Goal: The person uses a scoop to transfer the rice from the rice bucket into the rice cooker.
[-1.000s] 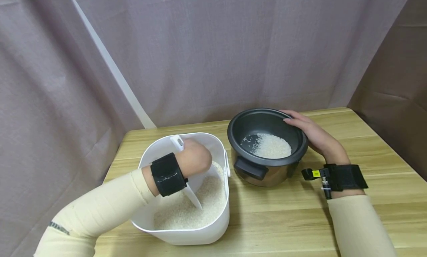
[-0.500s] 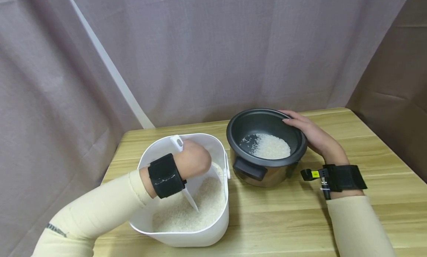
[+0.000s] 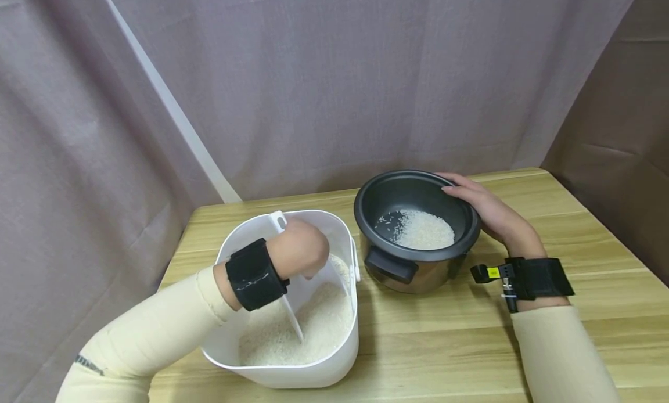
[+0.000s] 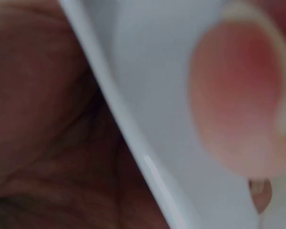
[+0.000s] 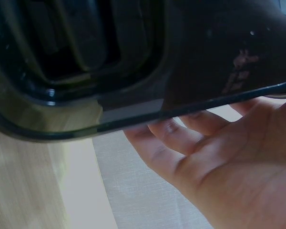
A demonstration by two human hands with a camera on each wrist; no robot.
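**A:** What are the hands doing?

**B:** The left hand is curled round the handle of a white scoop, inside a white tub of raw rice. The scoop's tip is sunk in the rice. In the left wrist view, a thumb presses on the scoop's white plastic, very close and blurred.

**A:** And the right?

**B:** The right hand lies with relaxed, nearly straight fingers along the far right rim of a dark pot. The right wrist view shows those fingers under the pot's edge.

**A:** Where do these things sit?

**B:** The tub stands at the front left of a wooden table; the pot is just beside it on the right, with some rice in its bottom. A grey curtain hangs behind.
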